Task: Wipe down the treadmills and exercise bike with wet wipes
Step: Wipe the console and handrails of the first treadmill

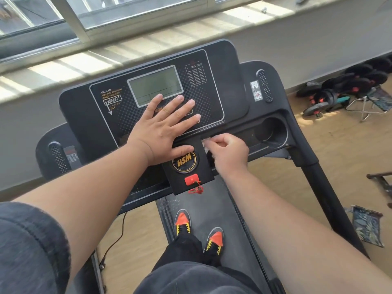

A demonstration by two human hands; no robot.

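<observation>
White wet wipe (205, 143), bunched and mostly hidden, pinched between curled fingers (219, 141) of the right hand (230, 154) and pressed to the ledge just right of the round HSM dial (185, 162). Fingers (180, 107) of the left hand (163, 128) spread apart and flat, holding nothing, laid over the lower edge of the grey display (155, 84) and the dotted console panel (118, 115), thumb touching the dial's upper rim. Both on the treadmill (229, 66) console, likely braced by the flat palm. Red safety key (192, 179) clipped just below the dial, cord dangling. Cup holder (270, 132) to the right of the wiping hand, near but apart. Orange-toed shoes (183, 219) planted on the belt (233, 209). Further out, a windowsill (191, 35) beyond the console, dumbbells (343, 85) and a folding stool (373, 100) on the wooden floor at right. Step in hand, judged: wiping the console's lower tray, early in the whole job, with no second treadmill or bike in view. Next move probably a sweep rightward into the cup holder, needing the wipe pushed down round its curved wall, then the left hand lifted so the panel beneath could be done.
</observation>
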